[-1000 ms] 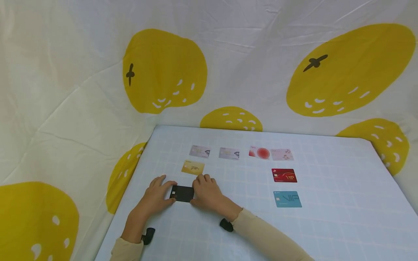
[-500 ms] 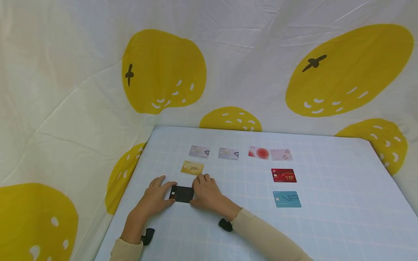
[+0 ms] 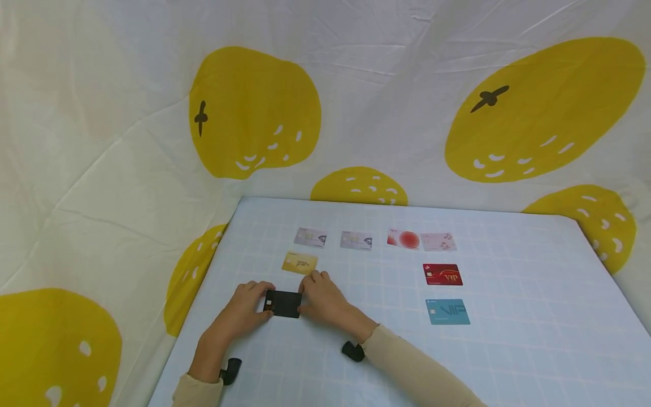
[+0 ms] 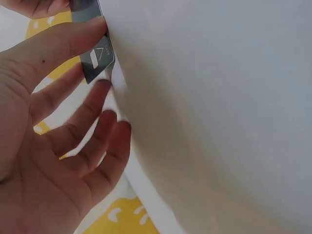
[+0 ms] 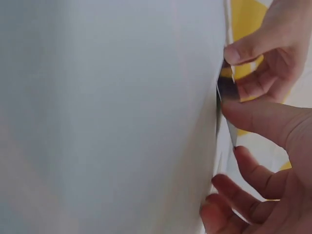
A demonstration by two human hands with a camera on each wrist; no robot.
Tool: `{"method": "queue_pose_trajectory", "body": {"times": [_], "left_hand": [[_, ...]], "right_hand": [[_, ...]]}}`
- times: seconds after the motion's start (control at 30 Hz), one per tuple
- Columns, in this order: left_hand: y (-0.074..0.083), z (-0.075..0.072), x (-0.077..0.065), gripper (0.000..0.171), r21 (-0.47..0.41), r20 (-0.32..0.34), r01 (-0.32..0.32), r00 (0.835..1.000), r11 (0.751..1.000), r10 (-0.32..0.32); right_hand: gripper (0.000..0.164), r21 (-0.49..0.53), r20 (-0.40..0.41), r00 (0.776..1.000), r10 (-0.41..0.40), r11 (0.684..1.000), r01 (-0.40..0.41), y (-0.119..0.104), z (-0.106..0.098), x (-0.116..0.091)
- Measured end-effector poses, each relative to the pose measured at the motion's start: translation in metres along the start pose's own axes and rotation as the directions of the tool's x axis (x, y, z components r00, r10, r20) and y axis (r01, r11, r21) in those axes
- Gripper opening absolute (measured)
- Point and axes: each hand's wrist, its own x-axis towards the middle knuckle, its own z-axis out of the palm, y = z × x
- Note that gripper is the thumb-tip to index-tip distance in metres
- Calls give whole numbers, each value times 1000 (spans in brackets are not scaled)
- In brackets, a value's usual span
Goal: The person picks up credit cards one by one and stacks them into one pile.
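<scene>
In the head view a black bank card (image 3: 282, 304) with a small chip lies between my two hands, low over the table. My left hand (image 3: 243, 308) pinches its left end between thumb and forefinger. At the right end, the thumb and forefinger of my right hand (image 3: 325, 298) pinch it too. The left wrist view has the left thumb (image 4: 80, 39) across the black card (image 4: 106, 51), other fingers loosely bent below. Seen from the right wrist, the black card (image 5: 227, 88) is tilted at the table's surface. A gold card (image 3: 299, 263) lies just beyond the hands.
Two pale grey cards (image 3: 311, 237) (image 3: 356, 240) lie at the back. Right of them are a white card with a red circle (image 3: 404, 238) and a pink card (image 3: 439, 242), edges meeting. A red VIP card (image 3: 443, 274) and a teal VIP card (image 3: 447, 312) lie nearer.
The left hand's fingers, raised and spread before, have drawn in toward the card. The right hand has shifted very slightly. The black card stays in nearly the same place.
</scene>
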Motion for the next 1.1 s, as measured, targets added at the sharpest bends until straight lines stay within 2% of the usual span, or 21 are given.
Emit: {"method": "queue_pose_trajectory", "body": {"times": [0.07,0.13,0.23,0.37,0.53,0.77,1.0,1.1], "left_hand": [[0,1,1,49,-32,15,6,1000,999,-5],[-1,2,2,48,-71,21,16,1000,997,-15],[-3,3,3,44,-117,10,18,1000,993,-17],[-6,3,5,34,-145,-40,-21,999,989,15],[-8,4,6,30,-187,-71,-37,997,982,24],[-5,8,12,33,-325,-60,-22,998,945,3],[7,14,26,33,-436,-61,-92,996,895,72],[18,17,36,34,-452,-57,-105,994,886,89]], "right_hand": [[30,101,19,1000,8,995,-10,2,-1,1],[25,211,39,999,21,977,-28,4,-1,2],[16,358,41,999,19,933,-32,8,-1,4],[11,468,30,999,21,883,-32,13,1,5],[12,526,13,998,64,848,-61,19,3,6],[10,580,12,993,117,808,-102,30,-4,2],[10,624,19,985,173,767,-146,48,-16,-10],[11,642,8,981,195,751,-155,60,-23,-17]]}}
